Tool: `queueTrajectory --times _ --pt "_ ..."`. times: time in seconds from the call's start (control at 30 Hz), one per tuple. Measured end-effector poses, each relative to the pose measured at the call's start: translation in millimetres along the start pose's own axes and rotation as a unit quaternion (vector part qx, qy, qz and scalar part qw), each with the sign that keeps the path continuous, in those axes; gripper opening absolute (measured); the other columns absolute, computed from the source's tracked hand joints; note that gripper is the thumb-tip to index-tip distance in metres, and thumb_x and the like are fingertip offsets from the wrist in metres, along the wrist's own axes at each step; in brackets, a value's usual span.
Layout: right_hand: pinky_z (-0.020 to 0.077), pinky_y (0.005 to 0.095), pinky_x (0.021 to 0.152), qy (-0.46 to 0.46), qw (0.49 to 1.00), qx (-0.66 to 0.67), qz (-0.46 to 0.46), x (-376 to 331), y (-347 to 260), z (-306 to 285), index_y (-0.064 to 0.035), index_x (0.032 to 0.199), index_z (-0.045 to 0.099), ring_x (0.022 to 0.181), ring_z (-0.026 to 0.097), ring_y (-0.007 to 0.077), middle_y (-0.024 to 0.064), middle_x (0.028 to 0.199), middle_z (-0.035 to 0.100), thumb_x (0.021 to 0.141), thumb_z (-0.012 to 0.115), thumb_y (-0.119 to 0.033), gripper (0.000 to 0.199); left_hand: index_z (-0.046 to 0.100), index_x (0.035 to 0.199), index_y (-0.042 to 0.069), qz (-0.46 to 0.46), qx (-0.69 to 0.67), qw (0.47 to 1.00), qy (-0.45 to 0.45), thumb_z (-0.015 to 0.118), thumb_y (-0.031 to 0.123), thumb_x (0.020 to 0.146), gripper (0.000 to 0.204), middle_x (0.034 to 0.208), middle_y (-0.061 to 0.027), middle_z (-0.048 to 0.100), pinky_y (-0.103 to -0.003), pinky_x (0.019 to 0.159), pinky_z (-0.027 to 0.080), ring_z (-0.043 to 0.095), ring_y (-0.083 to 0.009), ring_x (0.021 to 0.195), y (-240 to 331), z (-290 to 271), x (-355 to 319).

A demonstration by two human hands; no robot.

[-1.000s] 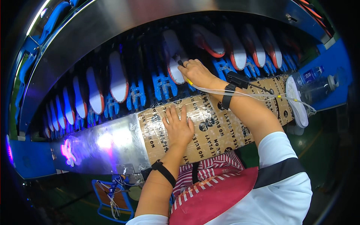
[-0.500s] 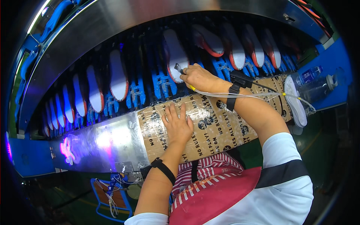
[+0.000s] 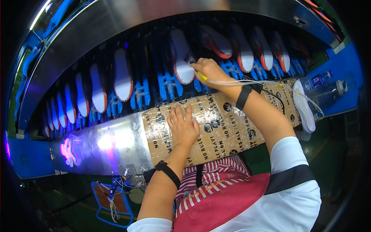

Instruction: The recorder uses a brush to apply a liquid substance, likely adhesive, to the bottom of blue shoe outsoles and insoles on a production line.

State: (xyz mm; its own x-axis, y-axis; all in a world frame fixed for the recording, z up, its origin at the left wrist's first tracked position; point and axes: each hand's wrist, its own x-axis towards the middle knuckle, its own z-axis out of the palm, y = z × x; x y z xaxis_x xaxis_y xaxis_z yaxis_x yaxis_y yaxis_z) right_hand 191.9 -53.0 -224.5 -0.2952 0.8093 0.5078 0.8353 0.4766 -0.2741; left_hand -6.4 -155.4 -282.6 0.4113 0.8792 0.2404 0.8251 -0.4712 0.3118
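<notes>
Dark green floor; blue-framed seat, lower left; white light tube, upper left.

The cardboard leaves room between the forearms, though shoe soles (a whole row) crowd beyond.

"Colours on the shoe upper at upper centre?"
"White underside, red rim; blue clamps below it."
"And lower centre?"
"Brown cardboard with black print, then a crimson apron with white stripes."
"Far right?"
"White sole, blue panel."
</notes>
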Motion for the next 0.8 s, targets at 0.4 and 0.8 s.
queueTrajectory --times 0.4,0.8 --pt "0.0407 0.0381 0.072 -0.121 0.983 -0.090 -0.100 -9 -12 2 -0.0004 0.085 0.062 0.084 0.056 0.0276 0.0130 0.084 0.059 0.067 0.061 -0.010 0.021 0.046 0.124 0.009 -0.001 -0.002 1.000 0.002 0.050 0.022 0.078 0.048 0.129 -0.0232 0.034 -0.051 0.098 0.021 0.027 -0.0391 0.122 2 -3 1" --pt "0.0481 0.0281 0.066 -0.022 0.864 0.404 0.301 -6 -25 -22 -0.0003 0.089 0.066 0.068 0.061 0.0167 0.0098 0.074 0.065 0.081 0.055 -0.017 0.021 0.047 0.124 0.009 -0.006 -0.002 1.000 0.005 0.050 0.022 0.077 0.048 0.129 -0.0221 0.034 -0.051 0.099 0.020 0.027 -0.0380 0.123 0 -1 1"
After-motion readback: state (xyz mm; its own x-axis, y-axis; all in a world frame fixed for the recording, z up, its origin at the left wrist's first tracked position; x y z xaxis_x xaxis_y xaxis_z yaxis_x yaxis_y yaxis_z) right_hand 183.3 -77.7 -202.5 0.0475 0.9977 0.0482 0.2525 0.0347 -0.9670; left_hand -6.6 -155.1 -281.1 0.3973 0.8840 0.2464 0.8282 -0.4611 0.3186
